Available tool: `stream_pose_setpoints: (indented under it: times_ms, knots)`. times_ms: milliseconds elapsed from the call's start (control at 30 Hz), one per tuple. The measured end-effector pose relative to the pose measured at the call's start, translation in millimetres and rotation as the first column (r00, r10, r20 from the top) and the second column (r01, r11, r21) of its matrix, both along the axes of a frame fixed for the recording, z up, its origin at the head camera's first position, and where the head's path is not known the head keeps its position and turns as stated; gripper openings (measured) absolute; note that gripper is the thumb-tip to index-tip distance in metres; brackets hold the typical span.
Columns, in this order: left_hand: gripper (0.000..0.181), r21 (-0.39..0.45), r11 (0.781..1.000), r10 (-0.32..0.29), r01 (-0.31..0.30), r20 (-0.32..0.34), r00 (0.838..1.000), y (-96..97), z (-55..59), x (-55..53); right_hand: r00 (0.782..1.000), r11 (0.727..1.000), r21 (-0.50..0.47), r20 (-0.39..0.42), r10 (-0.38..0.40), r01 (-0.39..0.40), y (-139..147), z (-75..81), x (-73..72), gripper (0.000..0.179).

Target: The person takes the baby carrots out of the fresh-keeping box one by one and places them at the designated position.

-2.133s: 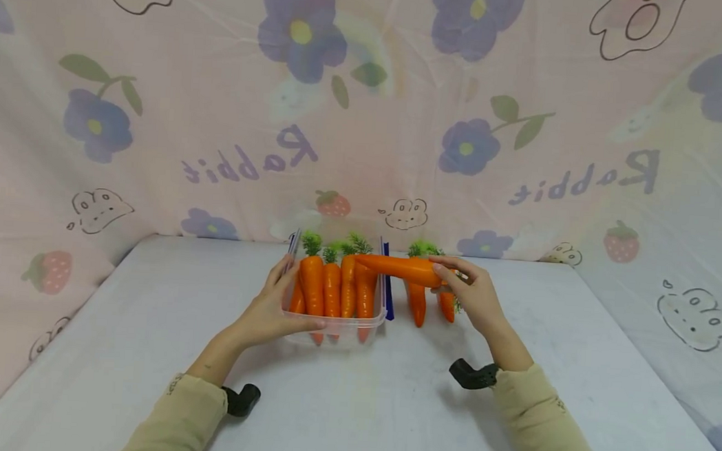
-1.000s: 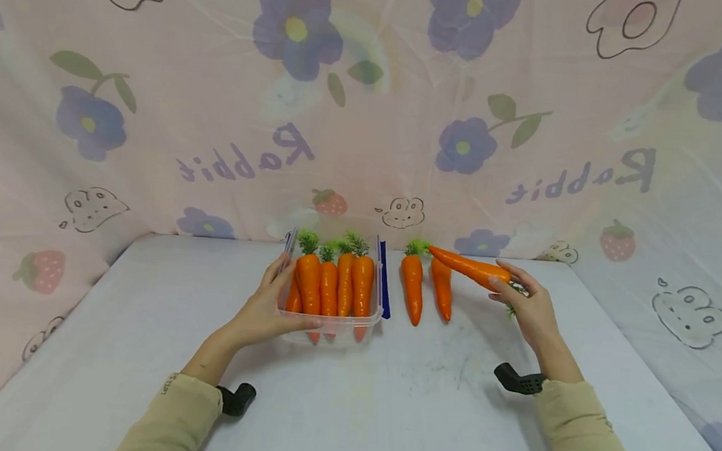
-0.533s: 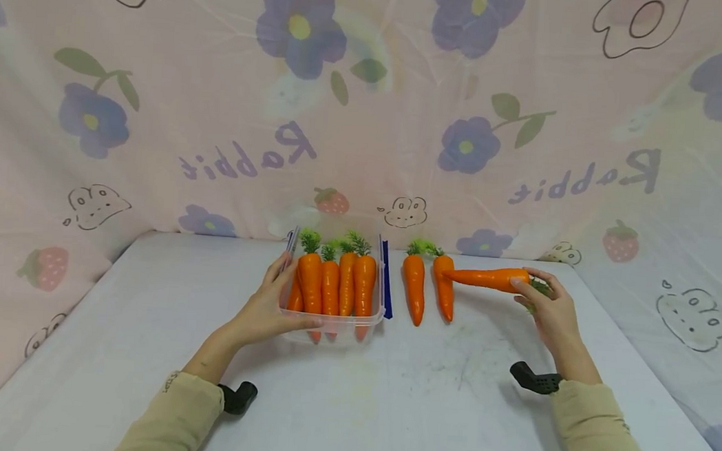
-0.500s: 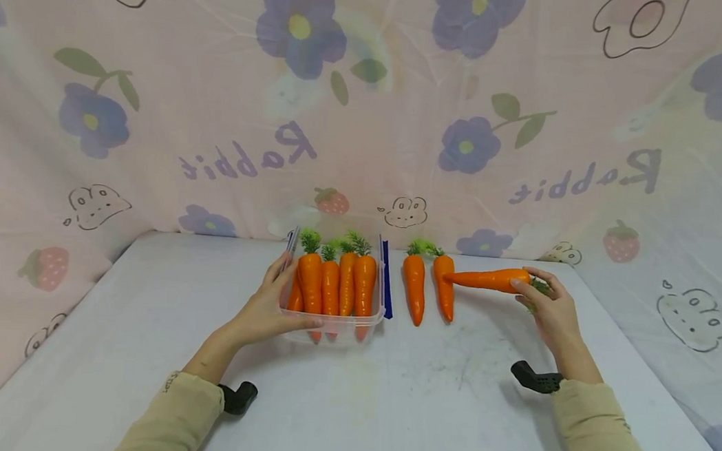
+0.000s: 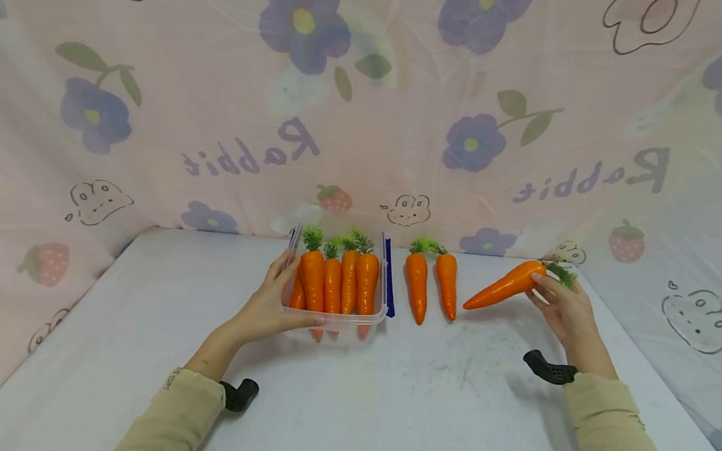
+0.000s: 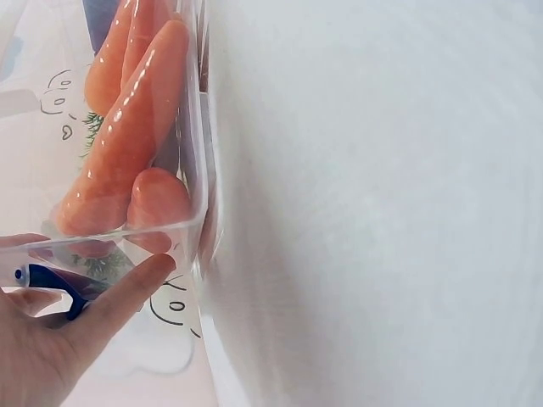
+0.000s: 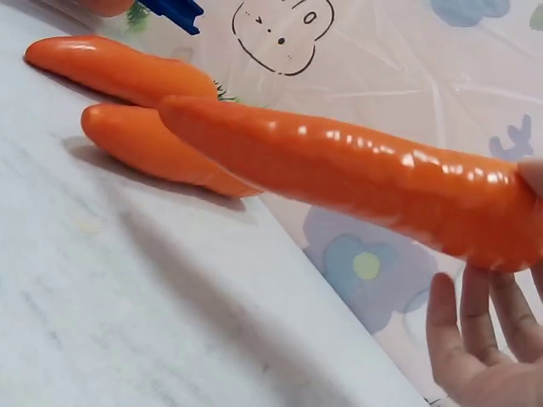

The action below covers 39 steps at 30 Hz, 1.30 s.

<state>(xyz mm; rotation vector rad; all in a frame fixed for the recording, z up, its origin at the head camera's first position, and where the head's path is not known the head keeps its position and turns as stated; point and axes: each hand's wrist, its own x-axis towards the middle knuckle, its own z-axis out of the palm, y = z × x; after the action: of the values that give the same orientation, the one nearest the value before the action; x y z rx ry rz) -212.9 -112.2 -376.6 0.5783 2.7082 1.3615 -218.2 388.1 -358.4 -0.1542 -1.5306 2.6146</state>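
My left hand [image 5: 265,309] grips the near left corner of a clear plastic container [image 5: 355,320], thumb along its front and fingers on the left side. Inside lie several orange carrots [image 5: 312,278] with green tops toward the back; the left wrist view shows a carrot [image 6: 127,136] through the clear wall. At the right, my right hand [image 5: 569,311] holds another carrot [image 5: 506,286] by its thick leafy end, its tip slanting down and left over the table. In the right wrist view, this carrot [image 7: 356,178] is raised, with several fingers [image 7: 477,314] below it.
Two loose carrots [image 5: 416,287] lie side by side on the white table [image 5: 350,404], between the container and the held carrot. A blue clip flap [image 5: 389,279] sticks out on the container's right side. A flower-printed cloth [image 5: 366,143] hangs behind the table.
My right hand has carried the carrot from above the container's right edge to the right, past the two loose carrots, and its tip now dips down. My left hand stays on the container.
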Motion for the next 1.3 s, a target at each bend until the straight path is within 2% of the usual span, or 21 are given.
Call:
stream_pose_setpoints:
  times_ms: [67,233,333,400,467,567,633,700,833,1000,1167,1300]
  knots:
    - [0.117,0.0,1.0,-0.001,0.001,0.001,1.0,0.0,0.1,-0.4,1.0,1.0,-0.022,-0.002,0.007,-0.007,0,-1.3,-1.0,0.044]
    - [0.117,0.003,1.0,-0.001,0.001,0.005,1.0,-0.1,-1.0,-1.4,0.999,0.999,0.023,-0.031,0.035,-0.035,-3,-5.5,-6.0,0.048]
    - [0.117,0.008,1.0,-0.001,0.001,0.004,1.0,-0.1,-2.0,-1.8,1.0,0.994,0.106,0.002,0.017,-0.017,-8,-5.6,-10.9,0.068]
    - [0.117,0.014,1.0,-0.001,0.001,0.005,1.0,-0.1,-1.9,-1.7,0.999,0.98,0.198,0.037,-0.012,0.004,-11,-5.8,-14.6,0.08]
    - [0.117,0.017,1.0,0.0,0.0,0.004,1.0,0.1,-1.4,-1.6,0.996,0.94,0.341,0.079,-0.046,0.016,-15,-6.9,-18.7,0.088]
    - [0.118,0.018,1.0,0.0,0.0,0.005,1.0,0.3,-0.6,-1.3,0.993,0.835,0.55,0.089,-0.074,0.013,-21,-11.2,-24.6,0.087]
    - [0.118,0.016,1.0,0.0,0.0,0.004,1.0,0.4,-0.2,-1.1,0.994,0.766,0.643,0.072,-0.077,0.013,-24,-15.0,-28.4,0.084]
    - [0.118,0.017,1.0,0.0,0.0,0.005,1.0,0.4,0.0,-0.9,0.997,0.725,0.689,0.034,-0.068,0.026,-26,-19.2,-31.3,0.081]
    - [0.118,0.021,1.0,0.001,-0.001,0.01,1.0,0.3,0.4,-0.8,0.999,0.687,0.725,-0.022,-0.04,0.043,-26,-27.1,-35.3,0.077]
    - [0.117,0.024,1.0,-0.001,0.001,0.017,1.0,0.2,1.7,-0.4,0.999,0.649,0.76,-0.035,-0.005,0.03,-27,-32.9,-38.6,0.079]
    - [0.117,0.024,1.0,0.0,0.0,0.019,1.0,-0.1,1.7,-0.5,1.0,0.585,0.811,-0.026,0.005,0.018,-29,-35.4,-41.0,0.077]
    - [0.117,0.023,1.0,0.005,-0.005,0.02,1.0,-0.1,1.4,-0.4,0.999,0.529,0.848,-0.041,0.016,0.026,-32,-37.4,-44.2,0.069]
